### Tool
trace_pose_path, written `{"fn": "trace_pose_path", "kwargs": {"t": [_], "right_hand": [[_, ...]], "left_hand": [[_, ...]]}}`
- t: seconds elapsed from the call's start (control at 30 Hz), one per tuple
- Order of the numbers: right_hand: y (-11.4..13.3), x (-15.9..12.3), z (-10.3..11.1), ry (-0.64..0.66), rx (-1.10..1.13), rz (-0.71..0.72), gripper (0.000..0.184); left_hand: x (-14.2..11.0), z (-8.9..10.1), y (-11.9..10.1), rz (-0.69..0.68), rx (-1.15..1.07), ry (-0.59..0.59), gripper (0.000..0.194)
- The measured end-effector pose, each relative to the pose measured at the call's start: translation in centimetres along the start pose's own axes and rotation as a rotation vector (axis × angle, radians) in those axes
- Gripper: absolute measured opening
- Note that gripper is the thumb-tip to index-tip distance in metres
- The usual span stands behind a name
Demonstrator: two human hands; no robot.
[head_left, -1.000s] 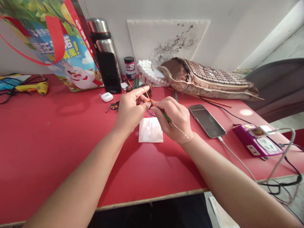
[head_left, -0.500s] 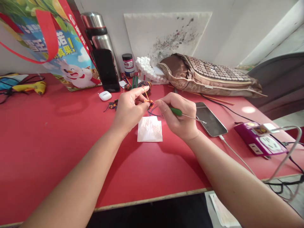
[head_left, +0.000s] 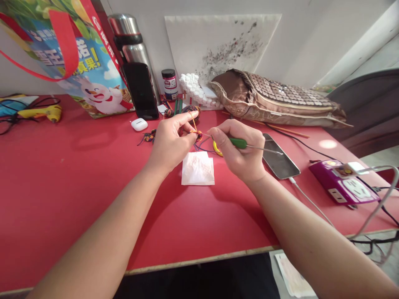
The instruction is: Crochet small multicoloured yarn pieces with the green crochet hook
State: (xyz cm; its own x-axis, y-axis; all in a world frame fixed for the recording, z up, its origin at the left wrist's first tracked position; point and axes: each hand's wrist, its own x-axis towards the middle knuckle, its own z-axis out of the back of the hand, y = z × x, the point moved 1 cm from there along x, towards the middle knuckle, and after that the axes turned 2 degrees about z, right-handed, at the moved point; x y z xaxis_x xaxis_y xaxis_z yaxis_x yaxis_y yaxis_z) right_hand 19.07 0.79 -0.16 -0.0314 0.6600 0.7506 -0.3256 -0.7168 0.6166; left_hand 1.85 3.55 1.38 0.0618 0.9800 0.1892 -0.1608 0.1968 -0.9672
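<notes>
My left hand point(head_left: 173, 139) pinches a small multicoloured crochet piece point(head_left: 198, 135), and an orange strand of yarn runs up from it over the raised index finger. Closed round the green handle of a crochet hook point(head_left: 239, 143) is my right hand point(head_left: 241, 149). The hook's thin front shaft points left and reaches the crochet piece; its other metal end sticks out to the right. Behind my left hand lies a ball of dark multicoloured yarn point(head_left: 193, 112). A yellow ring-shaped object point(head_left: 217, 148) shows partly beside my right hand. Below the hands lies a white paper packet point(head_left: 198, 169).
On the red table point(head_left: 93, 187), a charging phone point(head_left: 280, 160) and purple power strip point(head_left: 343, 182) are at right. An upright phone point(head_left: 141, 91), steel flask point(head_left: 134, 50), earbud case point(head_left: 139, 124) and printed bag point(head_left: 93, 74) stand behind left. A brown cushion-like bundle point(head_left: 274, 97) lies at the back.
My right hand has moved slightly right with the crochet hook, drawing it away from my left hand. The yellow ring-shaped object now shows. My left hand keeps its pinch.
</notes>
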Motion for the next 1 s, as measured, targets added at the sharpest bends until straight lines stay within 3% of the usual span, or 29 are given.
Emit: {"fn": "trace_pose_path", "kwargs": {"t": [0.27,0.63,0.8,1.0], "right_hand": [[-0.5,0.2,0.2,-0.053,0.067,-0.063,0.041],[-1.1,0.8,0.2,-0.126,0.474,-0.416,0.039],[-1.2,1.0,0.1,-0.151,0.586,-0.505,0.041],[-0.9,0.9,-0.1,-0.071,0.663,-0.589,0.043]], "left_hand": [[0.2,0.0,-0.1,0.01,-0.07,0.017,0.024],[0.5,0.6,0.4,0.076,-0.258,0.075,0.033],[0.4,0.6,0.2,0.097,-0.307,0.085,0.03],[0.2,0.3,0.1,0.221,-0.46,0.163,0.039]]}}
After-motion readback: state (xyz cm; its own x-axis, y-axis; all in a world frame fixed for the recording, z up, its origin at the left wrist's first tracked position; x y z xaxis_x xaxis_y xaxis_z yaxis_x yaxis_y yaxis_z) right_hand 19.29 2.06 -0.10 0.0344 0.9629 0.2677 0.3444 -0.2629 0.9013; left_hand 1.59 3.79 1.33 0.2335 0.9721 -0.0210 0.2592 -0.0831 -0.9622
